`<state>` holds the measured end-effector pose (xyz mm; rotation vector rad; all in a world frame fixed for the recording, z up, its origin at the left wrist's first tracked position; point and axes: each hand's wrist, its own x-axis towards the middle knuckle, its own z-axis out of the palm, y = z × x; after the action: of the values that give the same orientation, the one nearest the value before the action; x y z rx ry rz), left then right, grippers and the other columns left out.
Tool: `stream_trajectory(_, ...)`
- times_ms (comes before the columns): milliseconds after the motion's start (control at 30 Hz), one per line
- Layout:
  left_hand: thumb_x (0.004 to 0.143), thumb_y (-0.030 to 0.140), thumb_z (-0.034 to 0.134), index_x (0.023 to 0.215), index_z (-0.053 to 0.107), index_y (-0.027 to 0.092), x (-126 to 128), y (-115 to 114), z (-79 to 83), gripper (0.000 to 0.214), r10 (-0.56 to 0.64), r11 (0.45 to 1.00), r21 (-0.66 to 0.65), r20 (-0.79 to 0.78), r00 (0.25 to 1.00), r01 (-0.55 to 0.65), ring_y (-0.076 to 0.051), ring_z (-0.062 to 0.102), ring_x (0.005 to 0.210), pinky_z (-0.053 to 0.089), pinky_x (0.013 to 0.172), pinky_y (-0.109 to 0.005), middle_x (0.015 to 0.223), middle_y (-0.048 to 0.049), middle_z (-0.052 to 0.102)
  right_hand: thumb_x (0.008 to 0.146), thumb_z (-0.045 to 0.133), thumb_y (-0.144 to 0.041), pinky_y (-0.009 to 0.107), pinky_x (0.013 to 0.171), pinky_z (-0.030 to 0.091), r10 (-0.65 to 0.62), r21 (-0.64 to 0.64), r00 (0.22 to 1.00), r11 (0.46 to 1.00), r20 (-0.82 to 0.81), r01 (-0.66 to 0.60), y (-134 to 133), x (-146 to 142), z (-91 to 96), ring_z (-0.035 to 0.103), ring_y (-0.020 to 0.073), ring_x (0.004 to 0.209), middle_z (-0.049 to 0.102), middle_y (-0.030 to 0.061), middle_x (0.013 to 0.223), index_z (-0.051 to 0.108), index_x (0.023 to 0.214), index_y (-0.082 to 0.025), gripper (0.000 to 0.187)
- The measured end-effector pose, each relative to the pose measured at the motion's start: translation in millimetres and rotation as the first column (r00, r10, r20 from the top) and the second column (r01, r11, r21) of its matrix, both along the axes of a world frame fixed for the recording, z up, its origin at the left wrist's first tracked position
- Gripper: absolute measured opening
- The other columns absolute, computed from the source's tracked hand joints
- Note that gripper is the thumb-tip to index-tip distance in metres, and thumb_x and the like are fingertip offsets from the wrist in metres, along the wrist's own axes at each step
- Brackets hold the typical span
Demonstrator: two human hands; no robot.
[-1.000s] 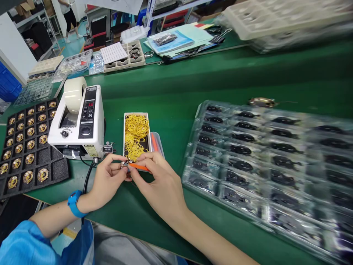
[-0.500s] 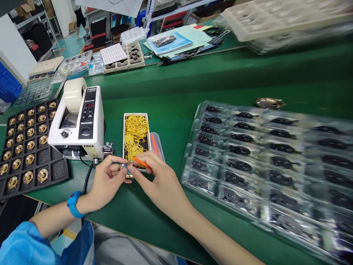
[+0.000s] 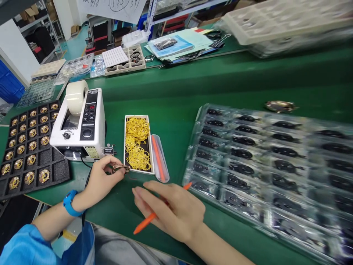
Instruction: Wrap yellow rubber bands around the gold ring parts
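Observation:
My left hand [image 3: 106,178] pinches a small round metal part [image 3: 121,168], gold-rimmed, with a thin wire trailing from it. It is just left of the lower edge of a white box [image 3: 151,162] of yellow ring-shaped pieces [image 3: 137,141]. Nearer to me, my right hand [image 3: 173,211] is closed around an orange pen-like stick [image 3: 147,222], which slants across the palm with both ends sticking out. A clear tray [image 3: 166,173] holding another orange stick [image 3: 158,156] lies right of the box.
A white tape dispenser [image 3: 92,147] stands left of the box, beside a black foam tray [image 3: 59,165] of gold round parts. At right lies a large clear blister tray [image 3: 190,162] of black parts, with a loose metal part [image 3: 280,106] behind it. Papers [image 3: 193,40] lie at the back.
My right hand has drawn away from the metal part, moving right and toward me with the orange stick. My left hand has shifted slightly left, tilting the part edge-on.

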<state>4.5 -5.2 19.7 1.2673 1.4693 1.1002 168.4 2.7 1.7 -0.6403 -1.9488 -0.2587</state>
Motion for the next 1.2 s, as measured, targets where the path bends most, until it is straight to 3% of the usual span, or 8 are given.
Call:
stream_trajectory(100,0.067,0.031,0.074,0.070,0.056,0.016,0,0,-1.0,0.023,0.005,0.990,-0.141,0.209,0.978,0.025,-0.009,0.053,0.055,0.040,0.052,-0.020,0.061,0.0029,0.059,0.093,0.056,-0.013,0.025,0.052,0.040,-0.084,0.015,0.996,0.996,0.028,0.084,1,-2,-1.5,0.051,0.0106,0.052,0.068,0.0008,0.074,0.061,0.091,-0.023,0.011)
stream_trajectory(200,0.065,0.044,0.078,0.074,0.056,0.016,3,-2,-1.5,0.036,0.004,0.968,-0.238,0.353,0.936,0.085,-0.011,0.059,0.053,0.043,0.048,-0.020,0.058,0.0019,0.063,0.091,0.059,-0.015,0.026,0.053,0.041,-0.155,-0.062,0.988,0.986,0.027,0.157,7,-5,-4.3,0.052,0.0125,0.056,0.071,0.0046,0.082,0.062,0.092,-0.021,0.006)
stream_trajectory(367,0.065,0.047,0.080,0.088,0.063,0.015,9,-7,-0.7,0.042,0.031,0.965,-0.250,0.413,0.910,0.081,-0.012,0.064,0.056,0.055,0.060,-0.025,0.060,0.0024,0.068,0.088,0.062,-0.011,0.027,0.057,0.046,-0.082,-0.155,0.996,0.984,0.030,0.086,13,-6,-7.9,0.059,0.0161,0.064,0.073,0.0090,0.085,0.060,0.090,-0.017,0.007)
stream_trajectory(467,0.069,0.040,0.078,0.103,0.069,0.015,12,-10,-2.2,0.043,0.018,0.981,-0.184,0.379,0.925,0.056,-0.013,0.066,0.060,0.057,0.065,-0.027,0.065,0.0010,0.071,0.088,0.060,-0.009,0.028,0.060,0.051,-0.014,-0.191,1.000,0.981,0.020,0.017,13,-5,-9.0,0.064,0.0172,0.068,0.074,0.0079,0.083,0.058,0.094,-0.018,0.011)
stream_trajectory(600,0.076,0.032,0.072,0.106,0.074,0.016,14,-15,-5.2,0.034,-0.018,0.999,-0.045,0.255,0.967,0.030,-0.017,0.069,0.069,0.059,0.069,-0.029,0.080,-0.0043,0.077,0.088,0.059,-0.008,0.028,0.059,0.052,0.009,-0.189,1.000,0.982,-0.009,-0.011,14,-5,-9.1,0.066,0.0170,0.066,0.074,0.0066,0.081,0.058,0.095,-0.019,0.014)
stream_trajectory(700,0.078,0.024,0.066,0.110,0.074,0.015,13,-17,-6.4,0.034,-0.028,1.000,0.007,0.132,0.991,0.027,-0.014,0.066,0.062,0.058,0.065,-0.027,0.074,-0.0027,0.076,0.087,0.060,-0.007,0.027,0.058,0.052,0.032,-0.166,0.999,0.986,-0.006,-0.033,15,-4,-8.6,0.066,0.0172,0.065,0.074,0.0075,0.079,0.057,0.095,-0.018,0.013)
stream_trajectory(1000,0.079,0.020,0.060,0.106,0.074,0.014,14,-17,-6.5,0.030,-0.025,0.998,0.057,0.047,0.999,0.023,-0.015,0.068,0.064,0.058,0.064,-0.025,0.076,-0.0039,0.076,0.088,0.058,-0.009,0.028,0.056,0.052,0.036,-0.066,0.997,0.997,0.067,-0.032,16,-2,-11.1,0.065,0.0173,0.062,0.075,0.0092,0.081,0.058,0.095,-0.017,0.011)
stream_trajectory(1200,0.080,0.017,0.059,0.107,0.074,0.015,15,-20,-7.1,0.031,-0.020,0.996,0.082,0.018,1.000,0.019,-0.019,0.073,0.076,0.060,0.071,-0.027,0.090,-0.0057,0.078,0.087,0.059,-0.008,0.028,0.056,0.052,0.067,-0.111,0.997,0.992,0.028,-0.064,17,-2,-7.6,0.065,0.0175,0.063,0.074,0.0096,0.080,0.058,0.094,-0.018,0.012)
